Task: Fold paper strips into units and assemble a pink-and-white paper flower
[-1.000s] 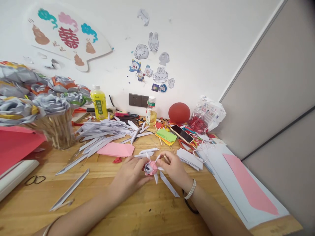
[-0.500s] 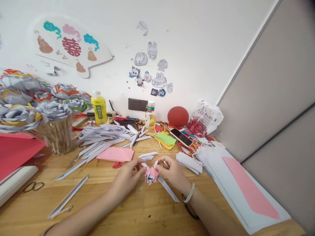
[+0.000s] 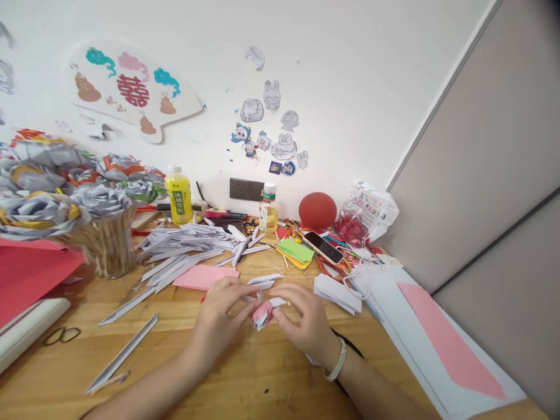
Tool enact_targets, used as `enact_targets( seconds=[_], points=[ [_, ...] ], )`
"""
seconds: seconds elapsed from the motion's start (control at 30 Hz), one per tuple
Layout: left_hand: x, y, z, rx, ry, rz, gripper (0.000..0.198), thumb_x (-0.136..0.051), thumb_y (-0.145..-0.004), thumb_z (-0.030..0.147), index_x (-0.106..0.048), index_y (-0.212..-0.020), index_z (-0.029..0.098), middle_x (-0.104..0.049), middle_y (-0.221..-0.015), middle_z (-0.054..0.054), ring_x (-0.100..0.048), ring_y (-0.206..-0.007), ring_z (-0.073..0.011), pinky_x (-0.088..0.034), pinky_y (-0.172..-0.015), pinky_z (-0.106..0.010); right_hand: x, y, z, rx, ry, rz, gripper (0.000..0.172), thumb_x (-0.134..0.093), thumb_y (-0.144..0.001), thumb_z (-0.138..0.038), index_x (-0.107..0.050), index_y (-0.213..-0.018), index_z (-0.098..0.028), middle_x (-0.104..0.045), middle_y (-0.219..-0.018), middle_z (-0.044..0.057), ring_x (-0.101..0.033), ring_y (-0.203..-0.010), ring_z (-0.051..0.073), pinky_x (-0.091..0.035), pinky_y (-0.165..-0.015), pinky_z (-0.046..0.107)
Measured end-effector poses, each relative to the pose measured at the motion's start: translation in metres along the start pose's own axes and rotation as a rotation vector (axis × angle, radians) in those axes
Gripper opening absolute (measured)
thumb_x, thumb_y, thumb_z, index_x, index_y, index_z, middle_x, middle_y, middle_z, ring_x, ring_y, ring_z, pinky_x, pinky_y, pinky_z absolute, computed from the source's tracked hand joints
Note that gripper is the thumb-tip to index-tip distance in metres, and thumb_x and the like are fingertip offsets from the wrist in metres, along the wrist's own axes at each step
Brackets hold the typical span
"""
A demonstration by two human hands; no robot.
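A small pink and white folded-paper flower [image 3: 261, 316] is held between my two hands above the wooden table. My left hand [image 3: 219, 318] grips its left side, thumb and fingertips closed against it. On the other side, my right hand [image 3: 306, 324] has its thumb on the flower and its fingers curved over the top. A white paper strip [image 3: 277, 301] sticks out of the flower toward my right fingers. Part of another white strip [image 3: 313, 360] shows below my right wrist, mostly hidden by the hand. Folded white strips [image 3: 265, 282] lie just behind my hands.
Pink paper [image 3: 205, 277] and a heap of folded white strips [image 3: 188, 242] lie behind my left hand. Paper flowers stand in a glass [image 3: 118, 256] at left, near black scissors [image 3: 62, 335]. At right are a phone [image 3: 324, 247], white slips [image 3: 336, 293] and large sheets [image 3: 406, 350].
The flower has shifted slightly left and turned. My right fingers have moved from a tight pinch to reaching over it, and the long white strip is now mostly covered by my right hand.
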State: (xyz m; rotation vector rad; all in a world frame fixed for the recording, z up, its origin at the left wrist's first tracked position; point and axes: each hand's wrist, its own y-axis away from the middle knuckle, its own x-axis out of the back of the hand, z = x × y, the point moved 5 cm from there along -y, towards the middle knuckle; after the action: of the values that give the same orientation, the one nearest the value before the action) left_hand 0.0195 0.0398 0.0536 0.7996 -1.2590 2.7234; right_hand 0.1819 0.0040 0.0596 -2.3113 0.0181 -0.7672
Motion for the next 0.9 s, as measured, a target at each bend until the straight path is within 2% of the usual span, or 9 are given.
enact_targets(
  seconds=[0.13, 0.23, 0.3, 0.37, 0.43, 0.53, 0.63, 0.73, 0.9],
  points=[
    [-0.001, 0.002, 0.008, -0.050, -0.020, -0.009, 0.017, -0.066, -0.074, 0.032, -0.070, -0.089, 0.024, -0.064, -0.075, -0.002, -0.058, -0.075, -0.0177, -0.044, -0.069, -0.029, -0.002, -0.001, -0.002, -0.027, -0.022, -0.036, 0.019, -0.058, -0.077, -0.015, -0.065, -0.093, -0.023, -0.069, -0.091, 0.002, -0.061, -0.085, 0.016, -0.045, -0.077, 0.026],
    [-0.002, 0.002, 0.009, 0.034, 0.007, -0.038, 0.012, -0.067, -0.072, 0.033, -0.070, -0.079, 0.024, -0.065, -0.072, -0.002, -0.059, -0.073, -0.0181, -0.044, -0.067, -0.028, -0.006, 0.001, 0.001, -0.133, -0.097, -0.069, 0.016, -0.059, -0.076, -0.014, -0.064, -0.089, -0.022, -0.068, -0.089, 0.000, -0.061, -0.083, 0.015, -0.044, -0.076, 0.024],
    [-0.005, 0.001, 0.008, 0.128, 0.051, -0.083, 0.011, -0.067, -0.070, 0.033, -0.069, -0.069, 0.022, -0.066, -0.070, -0.001, -0.059, -0.071, -0.0183, -0.044, -0.066, -0.028, -0.009, 0.003, 0.006, -0.227, -0.132, -0.072, 0.009, -0.062, -0.075, -0.017, -0.063, -0.084, -0.021, -0.066, -0.081, -0.001, -0.059, -0.076, 0.014, -0.042, -0.069, 0.023],
    [-0.008, -0.001, 0.006, 0.221, 0.102, -0.151, 0.013, -0.067, -0.069, 0.033, -0.066, -0.064, 0.021, -0.067, -0.070, -0.001, -0.061, -0.072, -0.0188, -0.045, -0.068, -0.029, -0.011, 0.005, 0.011, -0.309, -0.148, -0.084, 0.005, -0.064, -0.074, -0.022, -0.062, -0.079, -0.020, -0.059, -0.068, -0.003, -0.052, -0.063, 0.012, -0.037, -0.058, 0.021],
    [-0.011, -0.002, 0.004, 0.308, 0.148, -0.224, 0.011, -0.066, -0.069, 0.032, -0.066, -0.067, 0.021, -0.069, -0.073, -0.001, -0.062, -0.073, -0.0193, -0.046, -0.070, -0.030, -0.014, 0.006, 0.017, -0.361, -0.182, -0.117, 0.007, -0.064, -0.075, -0.025, -0.062, -0.079, -0.019, -0.049, -0.060, -0.006, -0.041, -0.053, 0.009, -0.030, -0.049, 0.020],
    [-0.016, -0.003, 0.003, 0.398, 0.186, -0.321, 0.012, -0.065, -0.068, 0.032, -0.067, -0.071, 0.021, -0.071, -0.076, -0.001, -0.063, -0.074, -0.0197, -0.046, -0.071, -0.029, -0.019, 0.006, 0.024, -0.398, -0.280, -0.167, 0.009, -0.063, -0.075, -0.025, -0.060, -0.080, -0.019, -0.038, -0.056, -0.008, -0.029, -0.048, 0.008, -0.021, -0.045, 0.020],
    [-0.017, -0.002, 0.001, 0.439, 0.147, -0.332, 0.014, -0.066, -0.065, 0.035, -0.065, -0.065, 0.020, -0.070, -0.071, 0.000, -0.063, -0.070, -0.0199, -0.046, -0.068, -0.029, -0.022, 0.008, 0.029, -0.426, -0.350, -0.204, 0.010, -0.064, -0.074, -0.025, -0.058, -0.079, -0.019, -0.035, -0.056, -0.008, -0.026, -0.048, 0.007, -0.019, -0.044, 0.019],
    [-0.017, 0.001, -0.003, 0.425, 0.084, -0.297, 0.017, -0.067, -0.065, 0.036, -0.063, -0.064, 0.020, -0.069, -0.069, -0.001, -0.061, -0.068, -0.0203, -0.044, -0.066, -0.029, -0.024, 0.009, 0.030, -0.439, -0.362, -0.210, 0.011, -0.063, -0.074, -0.026, -0.057, -0.078, -0.019, -0.036, -0.056, -0.008, -0.029, -0.048, 0.008, -0.021, -0.044, 0.019],
    [-0.013, 0.003, 0.000, 0.214, -0.037, -0.231, 0.012, -0.066, -0.068, 0.029, -0.061, -0.062, 0.020, -0.065, -0.065, -0.001, -0.058, -0.069, -0.0198, -0.040, -0.066, -0.030, -0.021, 0.008, 0.029, -0.413, -0.280, -0.189, 0.012, -0.064, -0.075, -0.029, -0.058, -0.076, -0.019, -0.045, -0.060, -0.006, -0.037, -0.053, 0.009, -0.026, -0.047, 0.019]
  ],
)
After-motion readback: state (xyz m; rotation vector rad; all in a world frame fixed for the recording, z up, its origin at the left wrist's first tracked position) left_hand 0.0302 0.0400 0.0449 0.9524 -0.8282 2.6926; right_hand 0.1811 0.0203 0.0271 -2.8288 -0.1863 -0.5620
